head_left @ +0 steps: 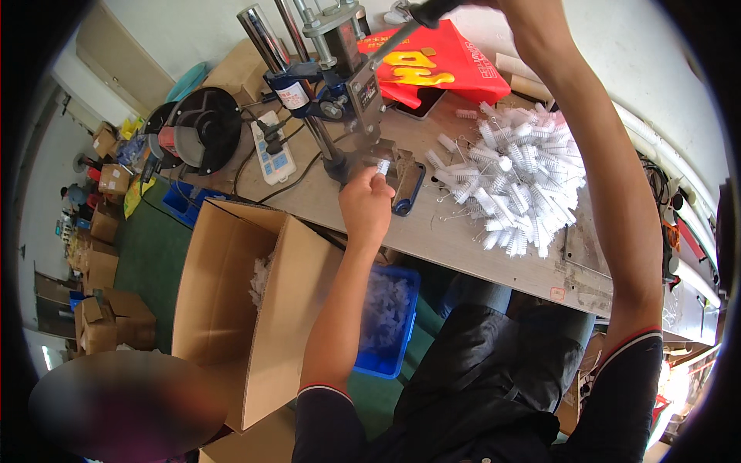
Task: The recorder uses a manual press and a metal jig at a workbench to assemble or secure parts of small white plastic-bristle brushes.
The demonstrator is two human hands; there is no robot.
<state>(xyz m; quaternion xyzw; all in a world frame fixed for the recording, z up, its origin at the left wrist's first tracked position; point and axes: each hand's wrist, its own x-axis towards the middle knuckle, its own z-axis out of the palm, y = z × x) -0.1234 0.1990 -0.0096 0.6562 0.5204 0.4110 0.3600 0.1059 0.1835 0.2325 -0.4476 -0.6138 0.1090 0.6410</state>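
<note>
My left hand (366,207) is closed in a pinch on a small white brush (383,165), held at the base of a hand lever press (363,96). Only the brush's bristled end shows past my fingers. My right arm reaches up to the top edge, where my right hand (532,17) grips the black lever handle (434,11) of the press; its fingers are partly cut off by the frame. A big heap of white bristle brushes with wire stems (517,174) lies on the worktable (455,247), right of the press.
Below the table edge stand an open cardboard box (289,309) and a blue bin (395,363) of white pieces. A power strip (272,150), cables and a cut-off saw (197,131) are left of the press. A red bag (463,65) and a phone (421,104) lie behind.
</note>
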